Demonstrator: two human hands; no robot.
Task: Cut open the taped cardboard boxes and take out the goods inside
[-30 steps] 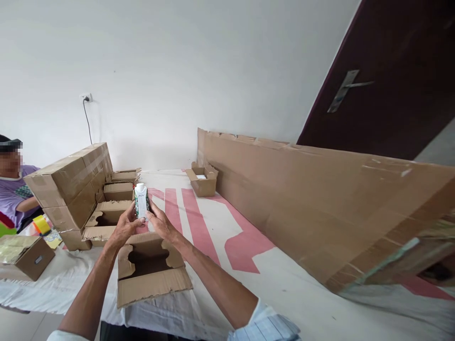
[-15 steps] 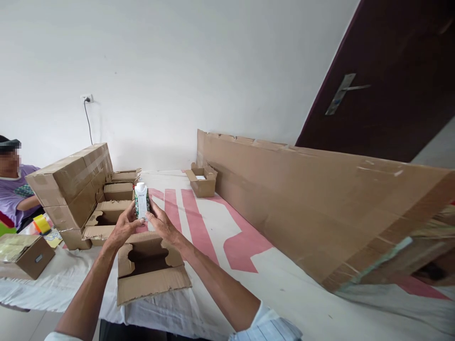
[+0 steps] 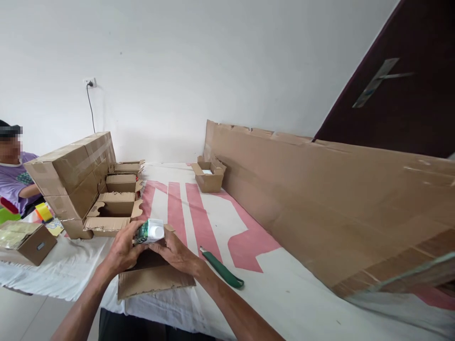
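Note:
Between both hands I hold a small white and green drink carton (image 3: 150,231) with a white screw cap, its top tipped toward me. My left hand (image 3: 126,246) is closed on its left side, thumb in front. My right hand (image 3: 174,247) grips the right side, fingers partly hidden behind it. Right under the hands stands an open cardboard box (image 3: 156,282), whose inside is dark and mostly covered by my hands. On the cloth to the right of my right forearm lies a green-handled knife (image 3: 223,270).
A wall of stacked taped boxes (image 3: 76,177) stands at the left, with several open boxes (image 3: 119,204) beside it. Another open box (image 3: 209,177) is farther back, against a long cardboard panel (image 3: 284,199). Yellow tape (image 3: 44,212) and a co-worker (image 3: 16,175) are at far left.
The carton has come down and toward me over the open box, tilting from upright so its cap faces me. The green knife, hidden before by my right arm, now shows.

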